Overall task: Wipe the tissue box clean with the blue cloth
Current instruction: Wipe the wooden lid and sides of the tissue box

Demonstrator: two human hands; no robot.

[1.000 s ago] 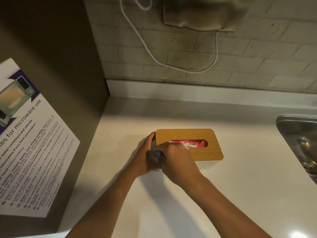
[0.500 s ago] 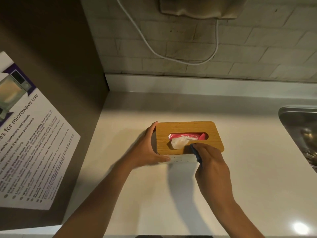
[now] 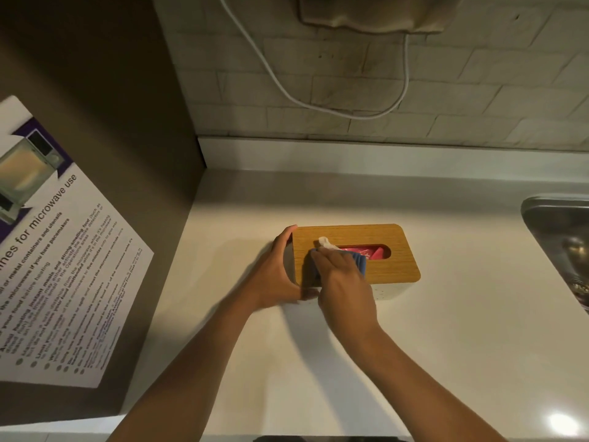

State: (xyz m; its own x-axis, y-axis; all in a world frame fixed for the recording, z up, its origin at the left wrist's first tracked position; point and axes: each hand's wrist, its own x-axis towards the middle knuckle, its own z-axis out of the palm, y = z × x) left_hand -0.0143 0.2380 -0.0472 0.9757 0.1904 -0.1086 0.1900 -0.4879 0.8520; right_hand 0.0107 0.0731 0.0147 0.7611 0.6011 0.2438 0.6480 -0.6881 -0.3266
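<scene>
Tissue box [image 3: 379, 250], wooden lid with pale base, sat on the white table [image 3: 446, 330], roughly central, long side parallel to the back wall. Head view only.

Left hand [image 3: 277, 275] gripped the box's left end: thumb along the far corner of the lid, fingers curled round the near lower corner, palm against the end face.

Right hand [image 3: 342, 275] lay on the left half of the lid, fingers extended and flat, pressing the blue cloth [image 3: 360, 261] onto the wood. Cloth mostly hidden under the hand; folded edges showed at the fingers' right side and a darker patch at the lid's near-left edge.

Lid slot showed pink packaging [image 3: 373, 252]; a white tissue [image 3: 326, 243] stuck out at the slot's left end, just beyond the fingertips.

Surroundings: steel sink [image 3: 554, 228] at the right edge, well apart from the box. Microwave-use poster [image 3: 63, 250] on the brown panel at left. White cable [image 3: 318, 103] looped across the tiled wall, below a beige cloth [image 3: 366, 11] hanging at the top.
</scene>
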